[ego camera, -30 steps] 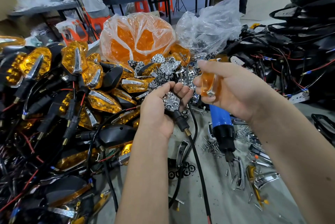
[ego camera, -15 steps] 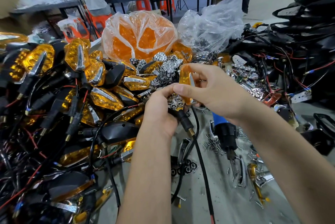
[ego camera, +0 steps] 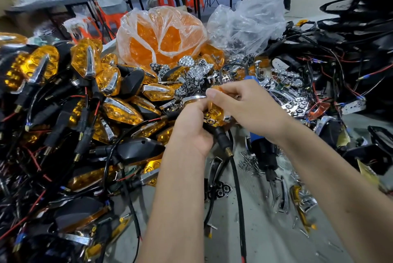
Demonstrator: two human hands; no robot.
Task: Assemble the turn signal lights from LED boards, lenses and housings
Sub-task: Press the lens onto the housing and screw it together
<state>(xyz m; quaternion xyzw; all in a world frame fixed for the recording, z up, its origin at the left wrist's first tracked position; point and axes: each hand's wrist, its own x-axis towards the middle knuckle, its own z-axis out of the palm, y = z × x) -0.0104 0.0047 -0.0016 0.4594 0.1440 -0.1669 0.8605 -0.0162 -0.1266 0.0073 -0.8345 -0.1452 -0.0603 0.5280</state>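
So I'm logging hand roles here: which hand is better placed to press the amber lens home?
The right hand: it pinches the amber lens from above, while the left hand grips the housing underneath.

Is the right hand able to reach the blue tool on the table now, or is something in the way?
Probably not at once. The right hand pinches the amber lens onto the housing that the left hand holds. The blue tool lies just under the right wrist, uncovered, so once the lens is released the way looks free.

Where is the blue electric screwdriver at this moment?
In the head view the blue electric screwdriver lies on the table right of centre, mostly hidden under the right hand, tip toward the camera, beside the scattered screws.
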